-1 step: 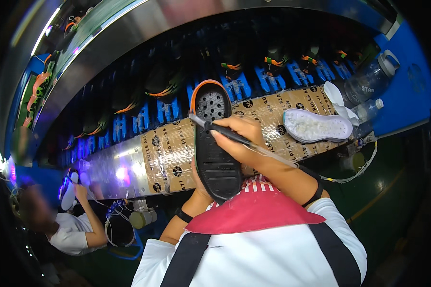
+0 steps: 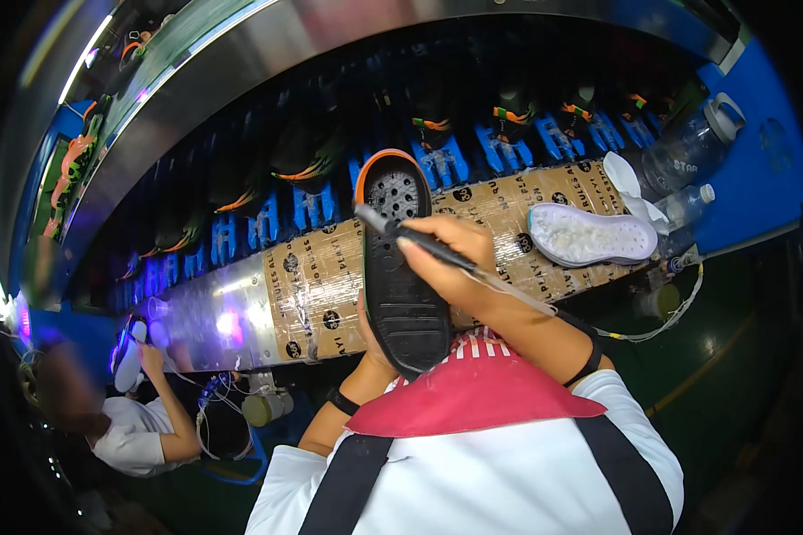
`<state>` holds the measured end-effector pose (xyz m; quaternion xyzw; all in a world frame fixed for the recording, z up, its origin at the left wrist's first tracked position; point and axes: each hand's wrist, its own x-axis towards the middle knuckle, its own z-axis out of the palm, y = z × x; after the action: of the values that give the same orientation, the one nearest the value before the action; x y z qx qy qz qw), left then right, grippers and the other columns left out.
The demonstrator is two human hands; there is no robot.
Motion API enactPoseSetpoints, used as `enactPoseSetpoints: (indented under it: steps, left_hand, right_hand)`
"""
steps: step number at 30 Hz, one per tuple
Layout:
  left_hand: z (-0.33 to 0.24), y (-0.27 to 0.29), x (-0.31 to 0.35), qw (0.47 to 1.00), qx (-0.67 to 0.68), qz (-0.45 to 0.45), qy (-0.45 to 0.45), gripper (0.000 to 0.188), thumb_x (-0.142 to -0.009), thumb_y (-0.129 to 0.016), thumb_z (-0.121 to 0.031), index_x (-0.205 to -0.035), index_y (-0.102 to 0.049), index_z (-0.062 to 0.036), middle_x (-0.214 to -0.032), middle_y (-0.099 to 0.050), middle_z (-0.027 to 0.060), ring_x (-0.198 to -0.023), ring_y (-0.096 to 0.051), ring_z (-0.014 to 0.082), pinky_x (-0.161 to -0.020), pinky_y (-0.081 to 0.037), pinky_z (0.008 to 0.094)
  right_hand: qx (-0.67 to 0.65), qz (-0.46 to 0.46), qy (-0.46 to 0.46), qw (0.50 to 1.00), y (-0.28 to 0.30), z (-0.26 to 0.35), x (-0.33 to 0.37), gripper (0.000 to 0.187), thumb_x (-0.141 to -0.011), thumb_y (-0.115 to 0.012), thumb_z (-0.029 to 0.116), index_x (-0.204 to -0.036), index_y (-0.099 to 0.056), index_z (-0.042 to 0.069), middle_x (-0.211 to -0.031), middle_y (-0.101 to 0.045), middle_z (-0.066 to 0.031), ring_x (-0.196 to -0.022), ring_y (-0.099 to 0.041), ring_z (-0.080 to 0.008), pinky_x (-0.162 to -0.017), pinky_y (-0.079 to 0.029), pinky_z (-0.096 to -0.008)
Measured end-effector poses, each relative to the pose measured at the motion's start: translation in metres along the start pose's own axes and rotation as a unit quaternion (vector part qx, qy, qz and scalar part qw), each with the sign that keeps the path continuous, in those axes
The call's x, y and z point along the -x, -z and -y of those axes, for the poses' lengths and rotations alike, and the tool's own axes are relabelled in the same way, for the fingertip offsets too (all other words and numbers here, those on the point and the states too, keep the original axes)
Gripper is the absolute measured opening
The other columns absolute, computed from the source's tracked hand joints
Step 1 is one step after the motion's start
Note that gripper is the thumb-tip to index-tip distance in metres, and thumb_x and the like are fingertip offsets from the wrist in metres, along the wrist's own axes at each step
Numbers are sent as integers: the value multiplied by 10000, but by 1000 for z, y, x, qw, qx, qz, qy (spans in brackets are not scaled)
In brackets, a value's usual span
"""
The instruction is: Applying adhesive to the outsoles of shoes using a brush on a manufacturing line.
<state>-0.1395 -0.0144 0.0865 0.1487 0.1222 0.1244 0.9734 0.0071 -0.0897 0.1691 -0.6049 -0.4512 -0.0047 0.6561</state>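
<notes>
In front of me stands a long black shoe sole (image 2: 401, 308) with an orange edge at its far end and a cluster of round holes there. My left hand (image 2: 371, 341) grips it low on the left side; most of those fingers are hidden behind it. A slim black-handled brush (image 2: 433, 250), with a pale tip and a clear hose trailing along the forearm, is pinched in my right hand (image 2: 462, 259). That tip lies over the left edge of the sole, just below the holes; whether it touches I cannot tell.
A cardboard-covered bench (image 2: 317, 267) runs across, carrying a white sole (image 2: 593, 236) at right near a clear bottle (image 2: 687, 203) and a large jug (image 2: 687, 152). Beyond, blue holders (image 2: 442, 160) line a row of dark shoe uppers. Another person (image 2: 147, 428) works at far left.
The brush tip has shifted slightly right and inward from the sole's left edge, my right hand moving with it. The sole and my left hand look unmoved.
</notes>
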Motion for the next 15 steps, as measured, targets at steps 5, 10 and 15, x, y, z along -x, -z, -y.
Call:
enactPoseSetpoints:
  steps: [5,10,15]
  left_hand:
    - [3,-7,1,992,-121,-10,19,779,-870,-218,-689,-1400,-345,-133,-1346,-455,126,-1188,-502,291,-1006,-428,431]
    - [2,-6,3,997,-46,-54,7,776,-871,-211,-687,-1400,-342,-134,-1356,-445,130,-1185,-506,299,-1005,-430,429]
    - [1,-19,3,993,-105,-62,-5,797,-857,-212,-700,-1405,-332,-135,-1362,-440,129,-1192,-503,300,-999,-439,425]
  right_hand:
    - [-20,-115,-52,992,-3,-12,-1,198,-766,-691,63,-941,-647,-19,-745,-633,-104,-631,-601,-182,-564,-449,-283]
    - [-48,25,17,998,-3,-6,-4,170,-744,-692,70,-896,-653,6,-702,-628,-118,-605,-605,-264,-554,-449,-342]
    - [35,-44,-5,998,12,3,-5,210,-731,-705,55,-927,-661,-9,-732,-647,-111,-602,-607,-203,-565,-458,-296]
